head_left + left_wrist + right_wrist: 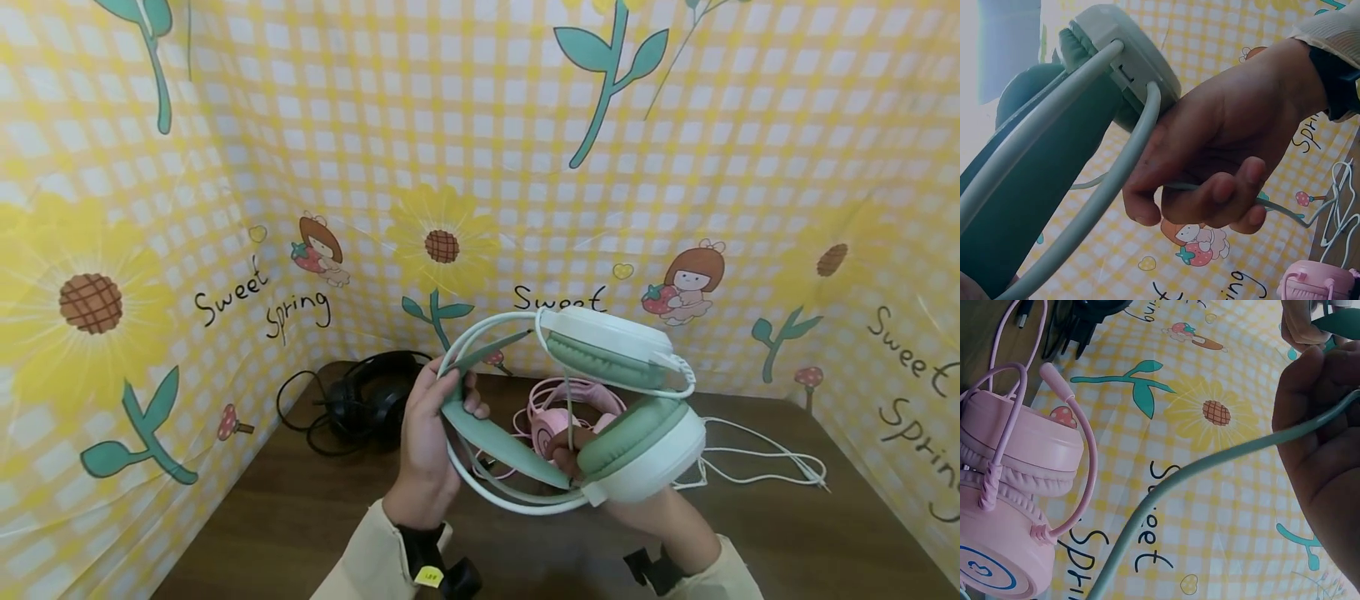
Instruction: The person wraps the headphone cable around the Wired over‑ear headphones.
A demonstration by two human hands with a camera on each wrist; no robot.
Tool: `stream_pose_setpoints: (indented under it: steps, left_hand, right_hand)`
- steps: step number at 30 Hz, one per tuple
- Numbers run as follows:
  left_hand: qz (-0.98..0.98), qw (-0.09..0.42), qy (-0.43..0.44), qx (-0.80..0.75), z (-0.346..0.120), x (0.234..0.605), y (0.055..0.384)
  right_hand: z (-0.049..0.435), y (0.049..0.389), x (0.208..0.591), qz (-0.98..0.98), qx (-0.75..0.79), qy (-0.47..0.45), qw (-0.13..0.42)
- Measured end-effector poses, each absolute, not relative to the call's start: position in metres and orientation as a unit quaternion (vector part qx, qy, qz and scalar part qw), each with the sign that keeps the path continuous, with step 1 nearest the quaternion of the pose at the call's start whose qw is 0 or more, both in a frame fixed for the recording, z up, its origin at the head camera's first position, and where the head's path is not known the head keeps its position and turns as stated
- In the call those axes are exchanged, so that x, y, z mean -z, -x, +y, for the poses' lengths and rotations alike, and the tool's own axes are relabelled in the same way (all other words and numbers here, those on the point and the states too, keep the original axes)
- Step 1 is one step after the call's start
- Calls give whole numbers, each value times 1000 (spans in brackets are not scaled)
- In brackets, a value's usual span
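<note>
A pair of white headphones [611,329] with green ear pads is held up above the table, its headband toward the left. My left hand [429,437] grips the headband, fingers wrapped round the green inner strap [498,442]. Below the nearer ear cup [660,467], which partly hides it in the head view, is my right hand [1216,137]. Its fingers curl round the thin pale cable [1197,469], which passes between them. In the left wrist view the back of this hand is right at the ear cup.
Behind the raised headphones lies a pink headset [551,423] with a microphone boom [1088,456]. Black headphones [348,408] with a looped cord rest at the back left. Loops of white cable [780,454] spread over the right of the brown table [262,517]. A checked cloth [487,150] rises behind and at both sides.
</note>
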State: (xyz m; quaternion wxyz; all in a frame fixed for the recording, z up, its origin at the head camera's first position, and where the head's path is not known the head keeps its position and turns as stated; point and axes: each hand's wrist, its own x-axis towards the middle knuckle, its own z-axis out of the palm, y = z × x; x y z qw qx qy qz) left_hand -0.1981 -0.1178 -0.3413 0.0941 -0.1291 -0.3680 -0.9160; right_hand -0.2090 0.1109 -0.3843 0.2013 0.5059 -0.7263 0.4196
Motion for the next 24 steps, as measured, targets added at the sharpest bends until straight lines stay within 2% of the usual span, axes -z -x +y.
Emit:
stream_pose_setpoints:
  steps: [2,4,6,8,24]
  left_hand:
    - [-367,106,124,916,-118,341,200]
    - [-368,120,117,915,-119,341,201]
    - [-369,132,111,913,-120,340,202]
    - [-366,139,107,914,-122,340,204]
    - [-391,215,99,889,-137,337,210]
  right_hand:
    - [108,211,383,-755,-407,-491,152]
    - [109,208,384,-780,-387,-472,137]
    - [110,203,383,-794,-403,-448,79]
    - [110,201,383,-799,-413,-433,54]
    - [109,206,376,-830,-372,-416,-2]
